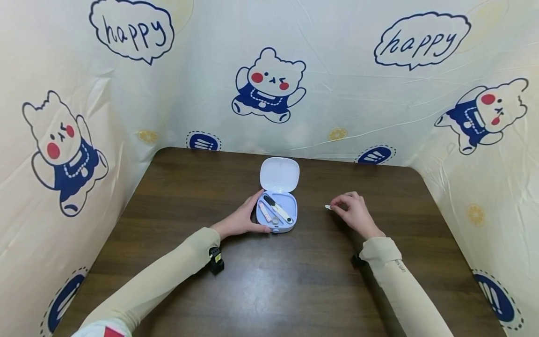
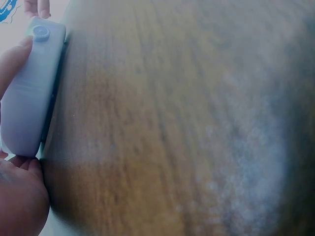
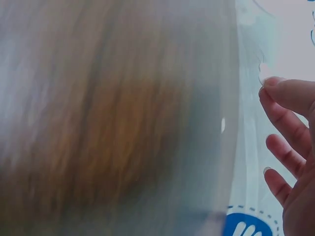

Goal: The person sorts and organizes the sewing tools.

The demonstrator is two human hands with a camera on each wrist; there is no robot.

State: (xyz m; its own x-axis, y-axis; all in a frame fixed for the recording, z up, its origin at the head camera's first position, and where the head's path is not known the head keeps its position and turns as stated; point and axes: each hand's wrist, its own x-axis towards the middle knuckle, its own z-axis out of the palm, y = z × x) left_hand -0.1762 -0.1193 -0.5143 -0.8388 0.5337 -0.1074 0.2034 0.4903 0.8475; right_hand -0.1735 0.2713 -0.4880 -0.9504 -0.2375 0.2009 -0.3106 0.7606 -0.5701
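A small light-blue case (image 1: 290, 223) stands on the table with its white lid (image 1: 280, 174) raised at the back. My left hand (image 1: 239, 220) grips it from the left side, its thumb at the front beside the round button (image 2: 41, 33). Inside lie a slim black-and-white implement (image 1: 278, 208), a small pale pink-and-white stick (image 1: 265, 212) and a little round piece (image 1: 275, 220). To the right of the case, my right hand (image 1: 355, 216) pinches a tiny white piece (image 1: 327, 207) between thumb and forefinger, above the table. The piece's exact kind is too small to tell.
The brown wooden table (image 1: 252, 290) has rounded far corners. A pale printed cloth (image 1: 337, 70) hangs around its back and sides. A black wrist camera (image 1: 216, 261) is worn on the left wrist, close above the tabletop.
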